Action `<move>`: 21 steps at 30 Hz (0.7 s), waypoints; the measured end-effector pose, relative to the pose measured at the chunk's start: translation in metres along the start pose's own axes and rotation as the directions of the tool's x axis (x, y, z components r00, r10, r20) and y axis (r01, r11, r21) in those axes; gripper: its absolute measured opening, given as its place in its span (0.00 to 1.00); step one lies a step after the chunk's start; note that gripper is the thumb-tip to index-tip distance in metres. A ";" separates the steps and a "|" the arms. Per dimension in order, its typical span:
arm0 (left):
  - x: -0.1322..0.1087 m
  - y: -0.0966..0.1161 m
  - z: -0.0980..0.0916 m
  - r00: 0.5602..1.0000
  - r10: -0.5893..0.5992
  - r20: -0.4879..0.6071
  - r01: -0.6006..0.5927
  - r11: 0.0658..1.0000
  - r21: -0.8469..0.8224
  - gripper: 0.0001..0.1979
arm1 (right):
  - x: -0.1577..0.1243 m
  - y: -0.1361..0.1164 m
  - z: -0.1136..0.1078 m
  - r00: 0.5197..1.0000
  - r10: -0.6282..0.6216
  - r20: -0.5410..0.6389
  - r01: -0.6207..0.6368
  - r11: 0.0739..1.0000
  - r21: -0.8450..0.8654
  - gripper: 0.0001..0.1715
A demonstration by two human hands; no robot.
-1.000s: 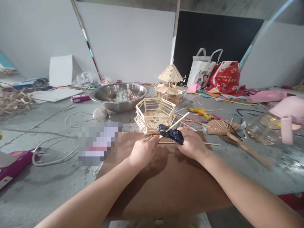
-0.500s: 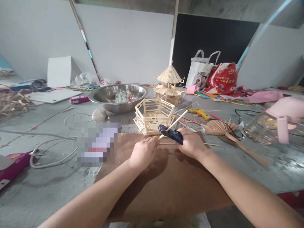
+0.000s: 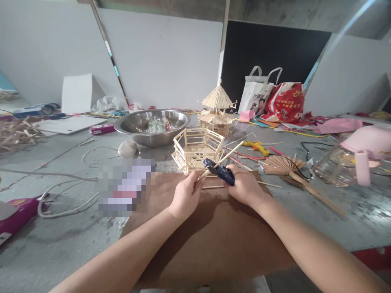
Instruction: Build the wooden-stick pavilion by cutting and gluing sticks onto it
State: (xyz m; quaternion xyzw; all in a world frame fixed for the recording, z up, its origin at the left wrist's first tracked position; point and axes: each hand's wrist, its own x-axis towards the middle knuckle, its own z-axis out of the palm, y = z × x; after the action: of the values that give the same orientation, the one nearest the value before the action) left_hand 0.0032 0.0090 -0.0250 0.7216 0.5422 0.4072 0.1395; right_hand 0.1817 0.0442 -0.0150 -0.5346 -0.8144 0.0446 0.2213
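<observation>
The left hand (image 3: 187,193), re-angled since half a second earlier, now pinches the lower end of the pale stick (image 3: 230,153), apparently steadying it at the dark-blue cutters (image 3: 226,175) gripped by the right hand (image 3: 247,186), above the brown board (image 3: 232,244).

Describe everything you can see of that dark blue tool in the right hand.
The dark blue tool looks like a hand cutter, with a rounded, slightly shiny head; its material is unclear. The right hand grips its handle, hiding much of it. It is held slanted above the brown board, head pointing left and away from the person. A pale stick crosses its head, seemingly between the jaws; whether they bite into it cannot be told.
</observation>
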 end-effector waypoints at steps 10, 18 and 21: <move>0.002 0.006 -0.005 0.983 -0.122 0.135 0.167 0.897 -0.410 0.12 | -0.002 0.006 0.007 0.982 -0.162 -0.101 0.180 0.963 0.201 0.21; 0.004 0.005 -0.010 0.887 -0.162 0.433 0.428 0.645 -0.634 0.15 | -0.003 0.006 0.003 0.964 -0.227 -0.140 0.252 0.947 0.198 0.20; 0.004 0.002 -0.011 0.869 -0.149 0.473 0.455 0.617 -0.642 0.15 | -0.004 0.006 0.005 0.971 -0.208 -0.122 0.229 0.954 0.194 0.20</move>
State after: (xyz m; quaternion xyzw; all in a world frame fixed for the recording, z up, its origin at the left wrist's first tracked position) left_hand -0.0031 0.0096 -0.0153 0.5625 0.4100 0.4147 0.5861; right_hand 0.1866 0.0442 -0.0223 -0.4170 -0.8473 0.0773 0.3198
